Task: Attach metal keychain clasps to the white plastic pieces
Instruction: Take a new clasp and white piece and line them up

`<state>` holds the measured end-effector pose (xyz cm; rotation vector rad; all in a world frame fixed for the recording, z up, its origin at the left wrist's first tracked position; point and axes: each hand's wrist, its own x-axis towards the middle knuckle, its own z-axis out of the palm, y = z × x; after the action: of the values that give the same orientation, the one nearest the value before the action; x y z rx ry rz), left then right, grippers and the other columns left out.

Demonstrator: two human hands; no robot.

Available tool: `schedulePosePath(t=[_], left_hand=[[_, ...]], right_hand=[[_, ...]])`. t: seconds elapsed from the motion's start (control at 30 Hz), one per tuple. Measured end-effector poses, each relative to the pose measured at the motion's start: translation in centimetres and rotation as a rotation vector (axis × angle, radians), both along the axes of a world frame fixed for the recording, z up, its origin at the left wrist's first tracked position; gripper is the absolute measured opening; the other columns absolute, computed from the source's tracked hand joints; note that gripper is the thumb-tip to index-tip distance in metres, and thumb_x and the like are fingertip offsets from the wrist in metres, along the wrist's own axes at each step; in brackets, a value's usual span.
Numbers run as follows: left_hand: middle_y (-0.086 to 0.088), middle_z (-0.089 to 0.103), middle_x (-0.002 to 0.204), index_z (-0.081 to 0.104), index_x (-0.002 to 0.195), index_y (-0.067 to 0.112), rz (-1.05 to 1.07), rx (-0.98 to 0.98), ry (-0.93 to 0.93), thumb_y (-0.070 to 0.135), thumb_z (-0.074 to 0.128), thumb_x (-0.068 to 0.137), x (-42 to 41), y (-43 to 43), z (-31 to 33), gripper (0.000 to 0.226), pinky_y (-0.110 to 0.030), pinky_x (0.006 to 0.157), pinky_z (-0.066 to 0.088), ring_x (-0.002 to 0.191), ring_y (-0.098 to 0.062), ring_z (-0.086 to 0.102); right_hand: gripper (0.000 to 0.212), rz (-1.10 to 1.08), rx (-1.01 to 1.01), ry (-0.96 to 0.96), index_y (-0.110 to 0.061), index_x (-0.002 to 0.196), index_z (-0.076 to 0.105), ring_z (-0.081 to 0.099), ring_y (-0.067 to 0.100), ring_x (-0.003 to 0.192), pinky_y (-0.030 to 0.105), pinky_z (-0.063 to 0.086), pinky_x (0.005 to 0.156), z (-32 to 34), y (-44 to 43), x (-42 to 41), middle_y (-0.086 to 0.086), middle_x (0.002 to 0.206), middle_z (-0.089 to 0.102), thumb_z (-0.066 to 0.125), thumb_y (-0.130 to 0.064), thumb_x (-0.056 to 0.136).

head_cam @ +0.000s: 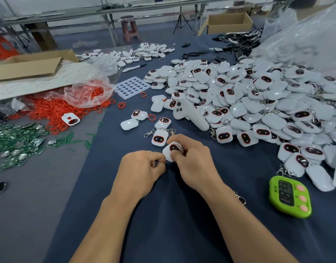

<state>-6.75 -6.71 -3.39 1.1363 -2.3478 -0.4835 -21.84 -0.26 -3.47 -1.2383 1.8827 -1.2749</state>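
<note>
Workshop bench covered with dark blue cloth (182,234); folding tables, a stool and cardboard boxes stand in the background.

Right hand (193,162): fingers curled round one white plastic piece (172,151), dark red-rimmed face turned up, held just above the cloth at bench centre.

Left hand (142,168): fingers curled, thumb and forefinger pinching a small metal clasp (165,161) at the lower left corner of that piece. Only a glint of metal shows between the fingertips, so it is probably the clasp's ring; whether it is already hooked on cannot be told.

Just beyond the hands: a second white piece (159,138) lying face up, with a silver clasp (149,134) beside its upper left corner.

Right half of the bench: large heap of white pieces (258,103), several with clasps showing, spilling from under a clear plastic bag (305,38). A white handheld controller (190,115) lies against the heap's near edge.

Near right: green digital timer (289,198), flat on the cloth.

Left side: pile of red rings (55,111) partly under a clear bag, green circuit boards (17,143) nearer, a white perforated tray (132,87) beyond the rings, and a flattened cardboard box (30,63) behind.
</note>
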Motion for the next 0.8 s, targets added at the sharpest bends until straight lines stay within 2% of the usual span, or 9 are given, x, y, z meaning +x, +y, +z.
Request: schedulePosePath(t=[0.1,0.2,0.3,0.43,0.6,0.8], left_hand=[[0.012,0.049,0.060,0.053,0.061,0.032,0.026,-0.007,0.000,0.019,0.074,0.078,0.1,-0.1,0.0,0.030,-0.016,0.051,0.029,0.060,-0.012,0.043],[0.009,0.049,0.062,0.058,0.066,0.024,0.011,-0.021,-0.014,0.019,0.074,0.078,0.0,-0.1,0.1,0.021,-0.015,0.052,0.030,0.062,-0.015,0.044],[0.004,0.052,0.067,0.061,0.067,0.022,-0.007,-0.047,-0.039,0.018,0.074,0.078,-0.1,-0.1,0.1,0.017,-0.016,0.052,0.032,0.068,-0.019,0.047],[0.006,0.048,0.056,0.065,0.069,0.027,-0.010,-0.071,-0.052,0.019,0.075,0.078,-0.1,-0.1,0.0,0.015,-0.014,0.053,0.029,0.069,-0.017,0.049],[0.006,0.050,0.055,0.064,0.067,0.025,0.006,-0.158,-0.111,0.020,0.074,0.079,-0.3,0.3,0.2,0.017,-0.030,0.052,0.041,0.058,-0.015,0.047],[0.005,0.049,0.051,0.063,0.063,0.024,0.045,-0.225,-0.111,0.018,0.081,0.072,-0.3,0.9,0.4,0.020,-0.036,0.049,0.045,0.053,-0.014,0.048]], right_hand=[[0.028,0.004,0.006,0.033,-0.042,0.094,0.065,0.055,-0.003,0.077,0.010,0.041,0.060,0.1,0.0,0.2,-0.012,0.081,0.064,0.060,-0.015,0.097],[0.024,-0.045,-0.030,-0.010,-0.041,0.098,0.065,0.057,0.001,0.081,0.015,0.045,0.061,0.0,0.1,0.2,-0.015,0.082,0.065,0.059,-0.017,0.098],[0.023,-0.036,-0.044,-0.021,-0.041,0.100,0.065,0.056,0.003,0.072,0.013,0.044,0.058,-0.1,0.2,0.2,-0.011,0.082,0.065,0.059,-0.018,0.099],[0.025,0.004,0.002,0.023,-0.041,0.098,0.065,0.057,0.006,0.077,0.019,0.044,0.066,0.0,0.1,0.1,-0.009,0.090,0.066,0.058,-0.017,0.099],[0.031,0.013,0.003,0.036,-0.045,0.091,0.062,0.054,-0.003,0.073,0.010,0.040,0.060,0.3,0.3,0.3,-0.011,0.084,0.063,0.060,-0.015,0.098],[0.023,-0.008,-0.009,0.051,-0.036,0.092,0.065,0.055,0.003,0.072,0.013,0.043,0.060,0.3,0.7,0.5,-0.009,0.080,0.065,0.060,-0.014,0.097]])
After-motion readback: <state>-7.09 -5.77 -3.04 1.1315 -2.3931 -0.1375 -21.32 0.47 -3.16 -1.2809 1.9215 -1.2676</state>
